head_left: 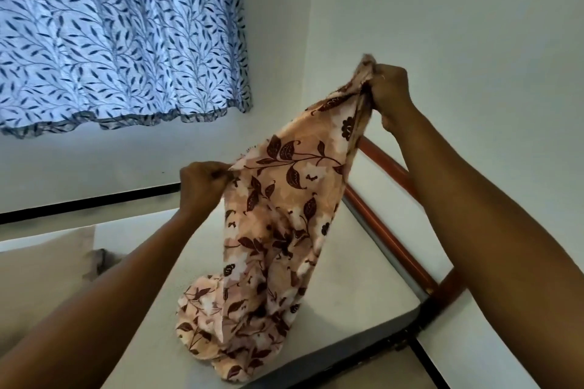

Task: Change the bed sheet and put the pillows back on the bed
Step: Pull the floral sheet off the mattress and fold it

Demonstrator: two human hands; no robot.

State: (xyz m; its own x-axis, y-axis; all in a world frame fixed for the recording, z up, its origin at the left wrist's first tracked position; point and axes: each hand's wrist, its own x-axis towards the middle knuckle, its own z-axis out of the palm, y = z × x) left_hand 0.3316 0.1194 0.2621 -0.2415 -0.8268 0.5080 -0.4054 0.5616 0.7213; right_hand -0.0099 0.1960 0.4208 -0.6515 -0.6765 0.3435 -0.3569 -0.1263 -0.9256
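A peach bed sheet (pixel 278 230) with dark brown leaves and flowers hangs bunched between my hands. Its lower end rests in a heap on the bare pale mattress (pixel 354 281). My left hand (pixel 202 183) pinches one edge of the sheet at mid height. Higher up, my right hand (pixel 390 88) is closed around another gathered part of the cloth near the wall. A beige pillow (pixel 41 278) lies on the mattress at the left, partly hidden by my left forearm.
The bed's reddish-brown wooden frame (pixel 388 240) runs along the right side of the mattress, close to the white wall. A blue leaf-patterned curtain (pixel 120 35) hangs over the window at the upper left. A strip of floor shows beyond the bed.
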